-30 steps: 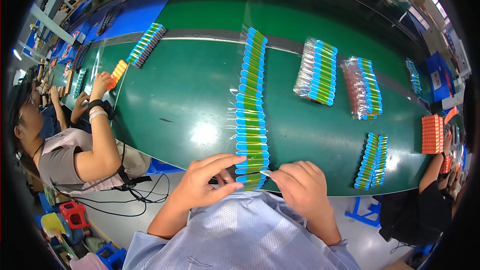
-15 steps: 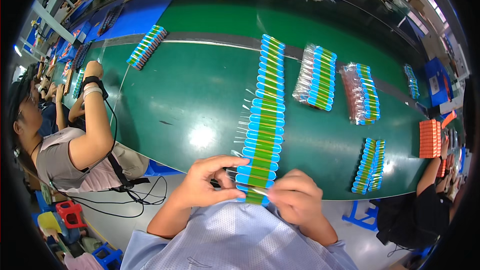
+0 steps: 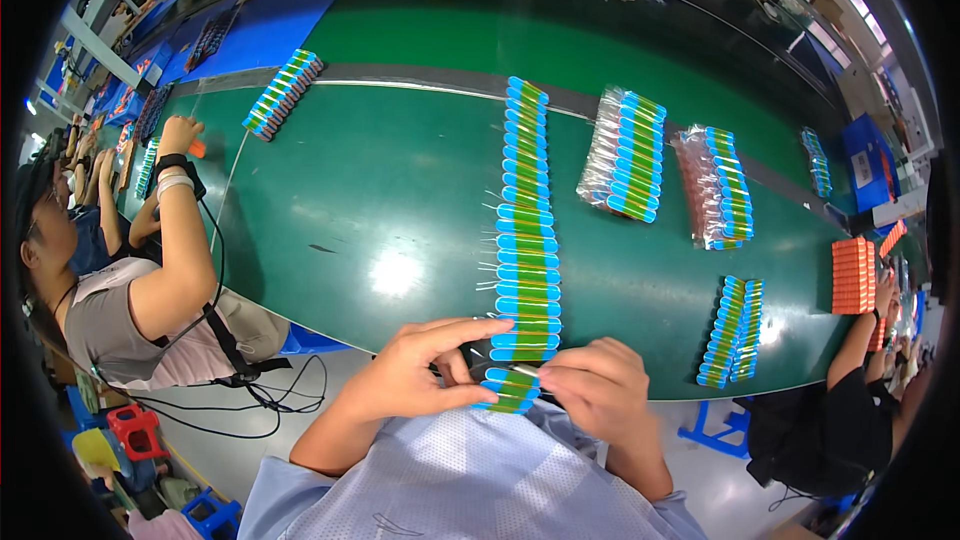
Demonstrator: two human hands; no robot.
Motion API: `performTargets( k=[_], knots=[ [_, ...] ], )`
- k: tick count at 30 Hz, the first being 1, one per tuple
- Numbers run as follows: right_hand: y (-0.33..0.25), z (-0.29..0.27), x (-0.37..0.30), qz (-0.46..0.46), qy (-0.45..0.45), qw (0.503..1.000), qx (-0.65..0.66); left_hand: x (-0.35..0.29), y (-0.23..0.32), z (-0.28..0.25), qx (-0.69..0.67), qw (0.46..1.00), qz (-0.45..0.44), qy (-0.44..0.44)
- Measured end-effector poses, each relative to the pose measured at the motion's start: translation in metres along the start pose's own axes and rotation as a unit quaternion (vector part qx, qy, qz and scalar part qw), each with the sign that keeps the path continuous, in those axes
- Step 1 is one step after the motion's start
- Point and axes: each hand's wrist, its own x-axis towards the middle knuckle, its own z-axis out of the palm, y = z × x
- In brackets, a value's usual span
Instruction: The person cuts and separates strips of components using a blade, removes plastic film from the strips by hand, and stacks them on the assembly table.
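A long row of flat, round-ended blue-and-green pieces (image 3: 528, 210) runs across the table toward me. Thin pale strips stick out from the left side of its middle part. At the near end, a short group of the same pieces (image 3: 512, 402) sits apart from the row by a small gap. My left hand (image 3: 415, 370) curls around the left of this gap, index finger at the row's end and thumb against the short group. In a pinch, my right hand (image 3: 605, 388) holds a slim silvery tool (image 3: 522, 370) over the short group; its exact kind is unclear.
Right of the row lie two plastic-wrapped bundles (image 3: 638, 155) (image 3: 728, 185) and two short unwrapped stacks (image 3: 732, 330). An orange stack (image 3: 852, 277) stands at the far right. Another stack (image 3: 283, 93) lies at the upper left. Co-workers sit on both sides, one person's arm (image 3: 178, 240) on the table's left.
A gap has opened between the row and the nearest pieces, which now form a separate short group. The silvery tool has tilted at that gap. The view has shifted slightly.
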Motion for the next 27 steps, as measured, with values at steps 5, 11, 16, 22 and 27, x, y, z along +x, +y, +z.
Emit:
performTargets(
  k=[5,11,16,22,27],
  knots=[
    [-0.011,0.016,0.002,0.023,0.122,0.949,0.291,0.004,0.005,0.003,0.012,0.998,-0.06,-0.022],
    [0.002,-0.012,-0.014,0.236,0.161,0.854,0.434,-0.004,0.002,-0.007,0.008,0.999,-0.038,0.013],
    [0.018,-0.025,-0.042,0.346,0.03,0.777,0.525,-0.004,-0.007,-0.002,-0.13,0.988,0.028,0.078],
    [-0.005,0.019,-0.031,0.215,0.045,0.894,0.391,0.022,-0.017,0.026,-0.309,0.947,-0.018,0.089],
    [-0.008,0.002,-0.029,0.227,0.082,0.84,0.486,0.028,-0.019,0.016,-0.298,0.95,0.06,0.065]
  ],
)
